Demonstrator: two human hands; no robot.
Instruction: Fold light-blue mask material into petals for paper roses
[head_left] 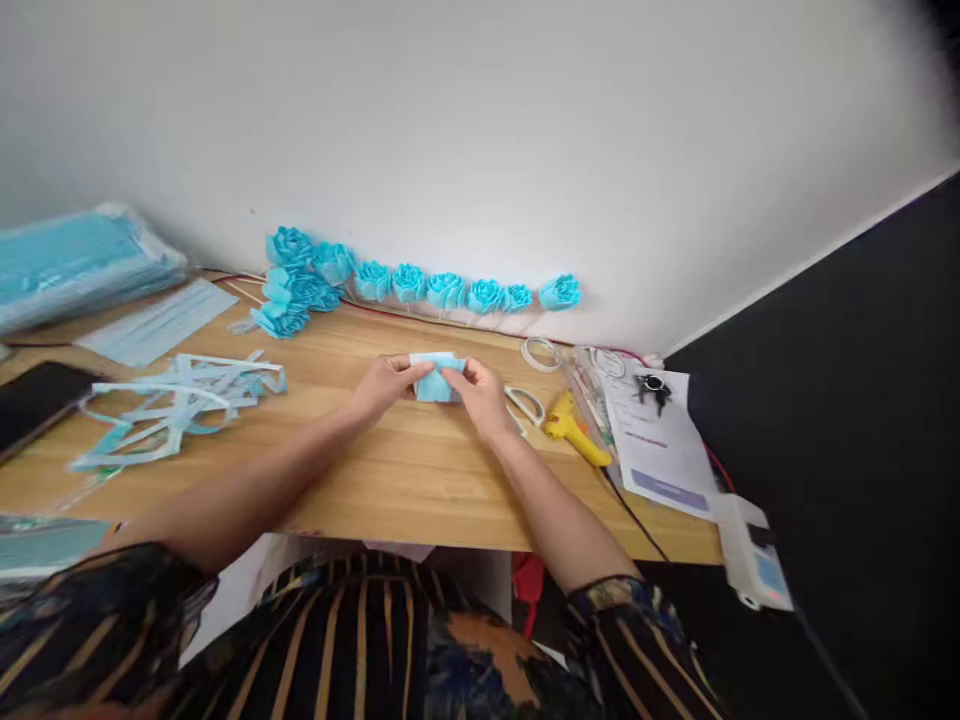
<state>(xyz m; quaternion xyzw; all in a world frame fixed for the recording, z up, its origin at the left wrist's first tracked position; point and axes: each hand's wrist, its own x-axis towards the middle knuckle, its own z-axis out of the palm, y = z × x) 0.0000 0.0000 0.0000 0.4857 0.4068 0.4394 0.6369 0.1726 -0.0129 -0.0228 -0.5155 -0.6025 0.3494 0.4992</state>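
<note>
A small folded piece of light-blue mask fabric (435,386) with a white edge is held just over the middle of the desk. Its left side is pinched between the thumb and fingers of my left hand (388,382). My right hand (478,393) grips the right side, its thumb pressing on the front. Close to the right hand lie scissors (529,404) with white handles, their blades partly hidden by that hand. Farther right is a yellow hot glue gun (574,428) with a black cord.
Several blue fabric flowers (446,290) lean along the wall, more heaped at left. Cut mask strips (180,400), a flat mask (157,322), a mask pack (82,262) and a phone (41,402) lie left. Keys (654,388) rest on paper (652,440); a white power strip (752,553) sits at the desk's right edge.
</note>
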